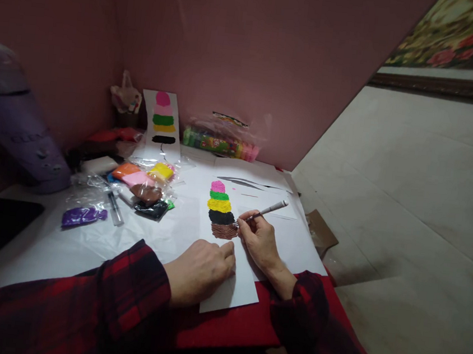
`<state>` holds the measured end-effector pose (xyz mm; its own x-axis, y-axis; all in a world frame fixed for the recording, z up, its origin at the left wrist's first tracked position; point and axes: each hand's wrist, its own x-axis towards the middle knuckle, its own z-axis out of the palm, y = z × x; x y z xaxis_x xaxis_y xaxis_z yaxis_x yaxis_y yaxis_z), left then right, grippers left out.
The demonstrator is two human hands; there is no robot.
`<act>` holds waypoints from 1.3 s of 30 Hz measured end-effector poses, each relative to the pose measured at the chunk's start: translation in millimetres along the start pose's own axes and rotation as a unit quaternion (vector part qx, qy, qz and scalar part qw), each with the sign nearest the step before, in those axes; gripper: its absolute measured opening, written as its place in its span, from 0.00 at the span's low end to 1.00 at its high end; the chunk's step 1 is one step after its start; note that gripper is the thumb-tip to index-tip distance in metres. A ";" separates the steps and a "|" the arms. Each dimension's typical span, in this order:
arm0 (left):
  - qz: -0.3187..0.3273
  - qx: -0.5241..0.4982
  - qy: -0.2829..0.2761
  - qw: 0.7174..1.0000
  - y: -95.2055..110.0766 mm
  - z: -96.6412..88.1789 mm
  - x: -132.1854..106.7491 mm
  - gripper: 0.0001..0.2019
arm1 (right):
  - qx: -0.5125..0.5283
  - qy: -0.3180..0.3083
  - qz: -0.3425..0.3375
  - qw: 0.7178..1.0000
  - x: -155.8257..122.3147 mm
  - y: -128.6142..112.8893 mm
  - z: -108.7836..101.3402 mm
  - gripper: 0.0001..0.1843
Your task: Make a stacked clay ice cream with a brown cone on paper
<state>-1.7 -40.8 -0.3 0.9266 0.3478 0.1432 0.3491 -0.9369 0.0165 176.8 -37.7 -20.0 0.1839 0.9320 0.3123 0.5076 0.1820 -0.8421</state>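
Observation:
A white sheet of paper (241,290) bears a stack of coloured modelling clay: pink on top, then green, yellow, black (221,217) and brown (224,231). Fine ridges mark the bands. My right hand (261,240) is closed around a slim fork (273,207) with a striped handle; its tip meets the right edge of the brown band. Just below that band, my left hand (203,269) rests on the sheet with its fingers curled. Whatever its fingertips may pinch is hidden.
Plastic packs of clay (150,193) lie at the left, with a purple pack (84,218) nearer. A similar clay picture (164,127) leans on the wall beside a bag of coloured sticks (221,143). A purple tumbler (25,132) stands far left; loose papers (257,173) lie behind.

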 end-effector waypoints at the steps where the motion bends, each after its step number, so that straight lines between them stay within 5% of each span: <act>1: 0.000 0.000 -0.001 1.000 -0.2 -0.5 0.1 0.10 | -0.004 0.003 0.001 1.000 0.1 -0.1 0.0 0.06; 39: 0.000 -0.016 -0.011 1.000 1.0 -3.6 -0.5 0.10 | -0.008 0.025 0.011 1.000 0.7 -1.1 -0.2 0.07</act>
<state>-2.3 -42.1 3.2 0.9294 0.3487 0.1206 0.3454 -0.9372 0.0481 176.6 -37.3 -18.8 0.2375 0.9187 0.3156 0.5158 0.1561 -0.8424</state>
